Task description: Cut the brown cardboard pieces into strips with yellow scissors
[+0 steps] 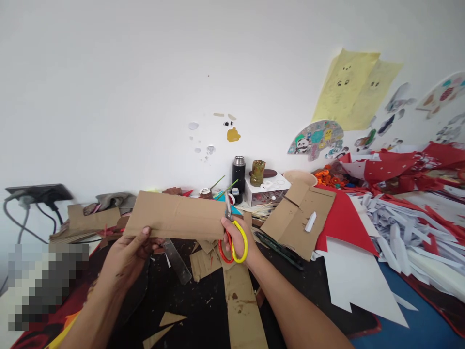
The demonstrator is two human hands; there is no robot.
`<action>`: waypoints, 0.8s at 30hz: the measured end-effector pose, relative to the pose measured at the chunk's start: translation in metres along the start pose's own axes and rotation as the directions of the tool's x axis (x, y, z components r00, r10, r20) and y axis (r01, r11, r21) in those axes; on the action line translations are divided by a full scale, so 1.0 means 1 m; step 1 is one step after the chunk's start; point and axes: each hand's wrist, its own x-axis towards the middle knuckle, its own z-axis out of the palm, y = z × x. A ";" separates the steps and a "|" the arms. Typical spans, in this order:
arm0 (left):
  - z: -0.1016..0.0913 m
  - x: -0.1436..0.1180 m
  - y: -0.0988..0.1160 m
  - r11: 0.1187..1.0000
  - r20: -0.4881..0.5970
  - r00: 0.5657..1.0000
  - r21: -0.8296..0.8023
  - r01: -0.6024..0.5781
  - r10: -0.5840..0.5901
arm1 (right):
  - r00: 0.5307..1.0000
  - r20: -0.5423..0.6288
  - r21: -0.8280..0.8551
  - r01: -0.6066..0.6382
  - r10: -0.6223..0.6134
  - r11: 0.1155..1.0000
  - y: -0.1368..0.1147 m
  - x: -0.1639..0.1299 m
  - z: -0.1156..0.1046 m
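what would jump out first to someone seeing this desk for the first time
Dead centre, the left hand holds up a brown cardboard strip while the right hand works yellow and red scissors at its right end. To the right, red paper and a heap of white paper strips spread over the table, with stickers on the wall above.

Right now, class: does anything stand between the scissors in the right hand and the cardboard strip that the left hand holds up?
Nothing visible does. The scissors in the right hand already meet the right end of the cardboard strip, blades pointing up at its edge. The left hand grips the strip's lower left part, well clear of the blades.
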 end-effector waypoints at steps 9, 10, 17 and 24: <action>0.009 -0.008 -0.007 0.998 0.048 0.999 0.066 0.009 -0.012 | 0.994 0.107 -0.026 -0.022 0.024 0.999 0.014 -0.006 0.006; 0.008 -0.008 -0.005 0.998 0.043 0.999 0.066 0.007 -0.009 | 0.994 0.109 -0.020 -0.026 0.028 0.999 0.013 -0.006 0.006; 0.002 -0.009 0.006 0.990 -0.005 0.995 0.099 0.099 -0.098 | 1.000 0.000 0.049 0.005 -0.005 0.999 -0.003 0.001 -0.002; -0.002 -0.010 -0.006 0.962 0.050 0.985 0.230 0.148 -0.163 | 0.980 0.191 0.009 -0.058 0.056 0.998 -0.003 -0.006 0.001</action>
